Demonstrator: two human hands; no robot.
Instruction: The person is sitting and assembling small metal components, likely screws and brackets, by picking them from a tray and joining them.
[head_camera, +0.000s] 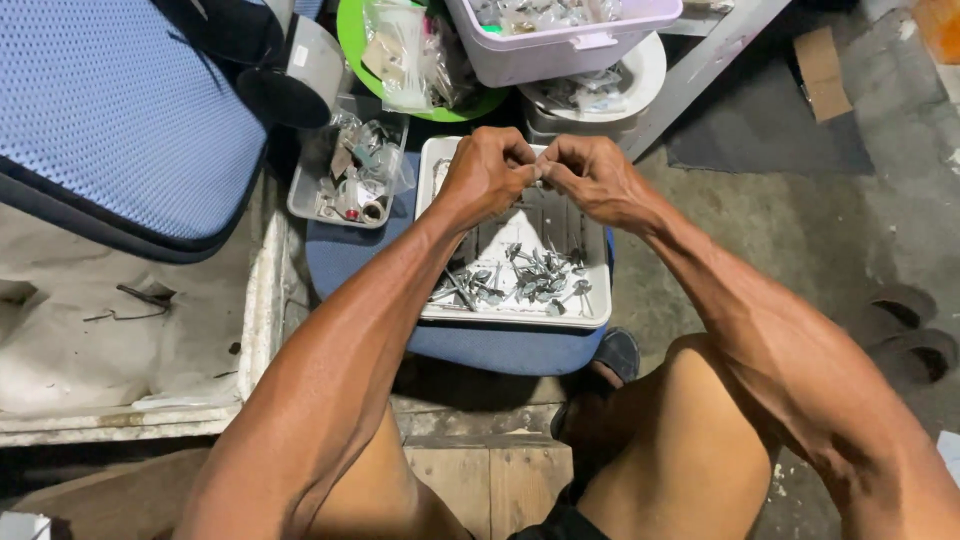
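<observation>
Below both hands sits a white tray (600, 300) on a blue stool (480, 345), small grey metal fasteners (520, 280) heaped at its near end. The left hand (487, 172) and right hand (592, 178) meet fingertip to fingertip, closed — apparently pinching one tiny piece, hidden — likely mid-assembly; finishing calls for fine fingertip work.

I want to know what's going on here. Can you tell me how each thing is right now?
Left hand: closed, fingertips pinched against the other hand.
Right hand: closed, pinching too.
White tray: open, on a blue stool.
Metal bits: loose pile in the tray.
Clear box: open, full of small parts.
</observation>
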